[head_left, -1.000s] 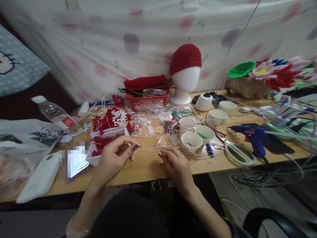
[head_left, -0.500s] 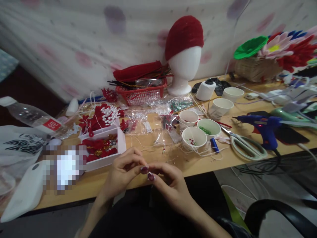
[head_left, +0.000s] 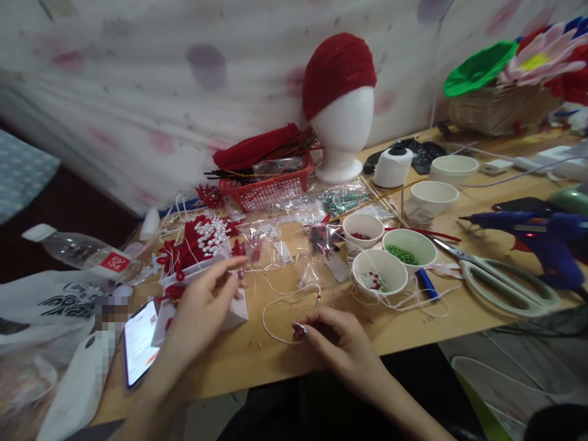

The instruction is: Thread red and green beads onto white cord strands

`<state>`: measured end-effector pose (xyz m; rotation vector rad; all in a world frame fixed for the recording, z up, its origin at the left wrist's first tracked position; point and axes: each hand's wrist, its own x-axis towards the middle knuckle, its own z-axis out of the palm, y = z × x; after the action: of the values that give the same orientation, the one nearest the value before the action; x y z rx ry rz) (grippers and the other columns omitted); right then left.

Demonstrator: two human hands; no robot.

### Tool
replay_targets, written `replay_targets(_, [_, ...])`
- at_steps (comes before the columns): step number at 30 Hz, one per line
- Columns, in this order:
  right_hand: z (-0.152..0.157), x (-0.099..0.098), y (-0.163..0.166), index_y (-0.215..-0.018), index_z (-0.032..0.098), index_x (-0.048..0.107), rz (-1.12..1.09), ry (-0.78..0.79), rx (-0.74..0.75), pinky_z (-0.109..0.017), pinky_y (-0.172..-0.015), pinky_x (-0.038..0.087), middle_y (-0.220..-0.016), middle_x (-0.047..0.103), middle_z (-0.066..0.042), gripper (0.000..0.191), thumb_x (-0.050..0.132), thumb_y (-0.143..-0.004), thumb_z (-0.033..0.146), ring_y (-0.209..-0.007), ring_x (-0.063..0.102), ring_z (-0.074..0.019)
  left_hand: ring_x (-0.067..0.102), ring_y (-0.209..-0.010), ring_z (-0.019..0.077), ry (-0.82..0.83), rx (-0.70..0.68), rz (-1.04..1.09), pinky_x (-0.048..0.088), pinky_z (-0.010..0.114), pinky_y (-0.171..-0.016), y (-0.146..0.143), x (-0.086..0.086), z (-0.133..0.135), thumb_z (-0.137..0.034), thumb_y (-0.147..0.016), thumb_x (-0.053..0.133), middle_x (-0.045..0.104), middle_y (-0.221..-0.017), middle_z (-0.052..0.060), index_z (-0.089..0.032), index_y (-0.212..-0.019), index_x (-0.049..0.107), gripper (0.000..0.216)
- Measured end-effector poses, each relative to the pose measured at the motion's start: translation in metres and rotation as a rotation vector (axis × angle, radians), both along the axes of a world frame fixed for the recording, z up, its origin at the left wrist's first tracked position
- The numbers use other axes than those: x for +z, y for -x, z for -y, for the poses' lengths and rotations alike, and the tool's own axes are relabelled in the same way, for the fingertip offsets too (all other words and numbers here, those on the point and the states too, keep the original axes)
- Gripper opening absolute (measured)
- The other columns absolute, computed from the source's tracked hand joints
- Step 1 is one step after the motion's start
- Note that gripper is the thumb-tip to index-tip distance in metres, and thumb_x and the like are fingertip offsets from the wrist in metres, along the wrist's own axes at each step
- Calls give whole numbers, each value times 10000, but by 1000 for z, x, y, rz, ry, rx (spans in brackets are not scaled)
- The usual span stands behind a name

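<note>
My right hand (head_left: 342, 346) is low at the table's front, thumb and forefinger pinched on the end of a thin white cord (head_left: 265, 318). The cord loops left and back up to a short string of small beads (head_left: 318, 296) lying on the table. My left hand (head_left: 204, 306) is raised over the white box (head_left: 236, 311), thumb and fingers pressed together; what they hold, if anything, cannot be made out. It covers much of that box, whose red pieces show at the edges. Right of my hands stand paper cups with red-and-white beads (head_left: 379, 283), green beads (head_left: 411, 257) and dark red beads (head_left: 362, 225).
Scissors (head_left: 505, 285) and a blue hot glue gun (head_left: 537, 229) lie at the right. A lit phone (head_left: 140, 343) and a plastic bottle (head_left: 87, 251) are on the left. Behind are a red basket (head_left: 269, 190) and a foam head (head_left: 342, 135) in a red cap.
My hands have parted: the left went up and left to the box, the right moved a little right with the cord end. The view has shifted slightly.
</note>
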<state>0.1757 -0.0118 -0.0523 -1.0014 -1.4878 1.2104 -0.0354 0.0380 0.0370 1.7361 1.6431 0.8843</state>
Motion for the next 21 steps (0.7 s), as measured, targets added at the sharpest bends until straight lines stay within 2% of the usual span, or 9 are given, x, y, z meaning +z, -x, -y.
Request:
replay_targets(2, [0, -1, 0, -838, 167, 714, 22, -20, 23, -248, -655, 480, -769, 746, -40, 193, 592, -934, 282, -712, 666, -142, 656, -754, 205, -14, 41, -193, 519, 313, -696, 5, 9, -28, -330, -838, 516, 724, -923, 90, -152, -1216, 654, 440])
replay_targets(4, [1, -2, 0, -836, 168, 708, 36, -51, 43, -241, -639, 467, -754, 735, -32, 178, 595, -933, 264, -693, 650, -133, 642, -724, 206, 40, -9, -331, 502, 310, -688, 5, 13, -56, -248, -796, 470, 721, -866, 83, -120, -1170, 678, 446])
replay_targets(8, [1, -4, -2, -840, 153, 708, 82, -102, 84, -248, -615, 449, -738, 716, -41, 174, 591, -932, 242, -670, 623, -140, 532, -512, 141, 174, -165, -332, 410, 241, -523, -9, 7, -94, -214, -776, 436, 658, -637, 38, -111, -1038, 717, 397])
replay_targets(11, [1, -5, -3, -847, 146, 721, 103, -118, 106, -254, -634, 458, -753, 723, -53, 171, 591, -932, 216, -689, 632, -150, 466, -464, 108, 237, -297, -331, 351, 220, -475, -26, -1, -108, -248, -790, 464, 687, -683, 48, -122, -1055, 708, 381])
replay_targets(15, [2, -5, -2, -865, 143, 731, 79, -128, 108, -243, -667, 476, -778, 745, -56, 137, 610, -920, 177, -712, 657, -145, 535, -570, 133, 233, -424, -418, 394, 238, -561, -48, -12, -121, -256, -713, 613, 697, -718, 26, -146, -971, 727, 303])
replay_targets(18, [3, -6, -2, -871, 140, 734, 73, -136, 103, -241, -676, 478, -781, 750, -58, 127, 616, -913, 164, -718, 662, -145, 567, -634, 153, 225, -483, -494, 408, 248, -621, -62, -21, -126, -221, -646, 680, 681, -697, -1, -163, -895, 720, 258])
replay_targets(21, [3, -6, -2, -875, 142, 737, 70, -144, 103, -239, -669, 478, -776, 748, -56, 125, 618, -908, 159, -713, 658, -145, 578, -652, 155, 234, -509, -533, 416, 251, -636, -70, -25, -127, -221, -675, 652, 681, -704, -2, -166, -804, 691, 145])
